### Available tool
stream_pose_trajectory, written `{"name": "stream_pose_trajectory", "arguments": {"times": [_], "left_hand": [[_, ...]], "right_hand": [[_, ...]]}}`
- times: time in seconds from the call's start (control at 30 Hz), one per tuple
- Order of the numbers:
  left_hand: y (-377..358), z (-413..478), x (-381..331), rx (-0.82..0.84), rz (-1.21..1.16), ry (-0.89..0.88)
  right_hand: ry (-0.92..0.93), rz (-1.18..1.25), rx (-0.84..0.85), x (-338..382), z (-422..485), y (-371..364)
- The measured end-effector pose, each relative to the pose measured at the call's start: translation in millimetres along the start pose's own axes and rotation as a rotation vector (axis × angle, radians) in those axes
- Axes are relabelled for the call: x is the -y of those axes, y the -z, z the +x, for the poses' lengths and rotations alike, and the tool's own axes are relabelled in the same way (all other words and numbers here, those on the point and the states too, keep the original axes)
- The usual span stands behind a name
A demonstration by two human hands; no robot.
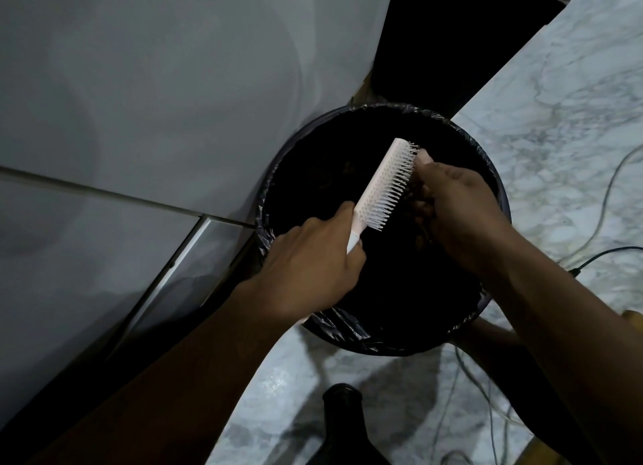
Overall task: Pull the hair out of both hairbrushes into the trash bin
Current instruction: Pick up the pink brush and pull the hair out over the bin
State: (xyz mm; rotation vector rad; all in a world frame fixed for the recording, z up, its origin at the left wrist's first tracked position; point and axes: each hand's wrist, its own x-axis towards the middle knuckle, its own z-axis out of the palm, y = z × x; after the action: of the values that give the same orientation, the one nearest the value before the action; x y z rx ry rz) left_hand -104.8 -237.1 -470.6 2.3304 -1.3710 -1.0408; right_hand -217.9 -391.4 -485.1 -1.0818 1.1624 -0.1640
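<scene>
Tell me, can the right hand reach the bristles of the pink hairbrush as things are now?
Probably yes. The right hand is already at the bristle side of the hairbrush, which the left hand holds by the handle over the trash bin. Nothing lies between them.

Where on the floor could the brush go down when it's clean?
Bare marble floor lies past the trash bin, up toward the top right corner. Nearer, right of the bin, cables cross it. Below the bin it is crowded: a dark bottle, more cables and both arms.
</scene>
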Motion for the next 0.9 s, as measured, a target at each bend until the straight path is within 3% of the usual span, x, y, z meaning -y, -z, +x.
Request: {"name": "stream_pose_trajectory", "arguments": {"times": [0.23,0.43,0.5,0.6,0.9], "left_hand": [[1,2,2,-0.026,-0.007,0.104],[2,5,7,-0.005,0.026,0.215],[1,4,7,-0.002,0.025,0.208],[-1,5,8,0.012,-0.046,0.168],[-7,7,0,0.137,-0.300,0.096]], "right_hand": [[0.030,-0.043,-0.030,2,0,0],[-0.088,-0.105,-0.115,1,1,0],[-0.109,-0.190,-0.045,-6,2,-2],[-0.072,-0.129,0.008,-9,0,-4],[0.088,-0.009,-0.042,-10,0,-8]]}}
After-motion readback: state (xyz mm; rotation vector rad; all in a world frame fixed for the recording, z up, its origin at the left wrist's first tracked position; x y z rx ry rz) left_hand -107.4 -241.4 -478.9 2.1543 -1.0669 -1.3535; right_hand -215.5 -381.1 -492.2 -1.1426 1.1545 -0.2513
